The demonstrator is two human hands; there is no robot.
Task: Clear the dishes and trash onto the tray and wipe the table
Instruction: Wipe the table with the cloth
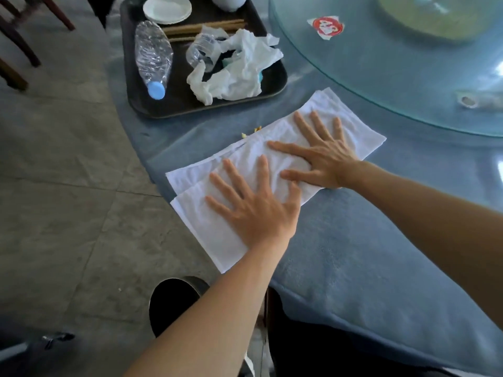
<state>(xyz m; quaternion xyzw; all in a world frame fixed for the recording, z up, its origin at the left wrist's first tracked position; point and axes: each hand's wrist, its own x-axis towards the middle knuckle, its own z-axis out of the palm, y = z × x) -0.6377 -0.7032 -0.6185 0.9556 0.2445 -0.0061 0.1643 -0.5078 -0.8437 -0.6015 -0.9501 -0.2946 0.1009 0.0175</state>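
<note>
So both hands are flat on a white towel (272, 170) that's spread out on the blue tablecloth (353, 254), close to the table's curved edge. Left hand (253, 205) is on the nearer end of the towel, fingers straight and fanned apart, palm down, not curled round anything. Right hand (318, 151) is on the farther end, same deal: fingers splayed, pressing flat, thumb pointing back toward the left hand, and the two are close, with the right thumb nearly reaching the left fingertips. Looks like the towel is folded into layers, since you can see a second edge peeking out on its left side. A couple of tiny yellow crumbs (251, 131) sit on the cloth right at the towel's far edge, between it and the tray. That dark tray (136, 99) is parked just past the towel near the table's rim, and it's already loaded: a crushed clear plastic bottle (153, 54) with a light blue cap lying on its side, a pile of crumpled white napkins (239, 69) with some clear plastic wrap mixed in, wooden chopsticks (204, 27) across the back, and a stack of small white plates (167, 9) in the far corner. Off to the right is a glass lazy susan (394, 63) with a red and white sticker (326, 26) on it. Grey tiled floor (54, 172) to the left, chair legs up in the corner.
</note>
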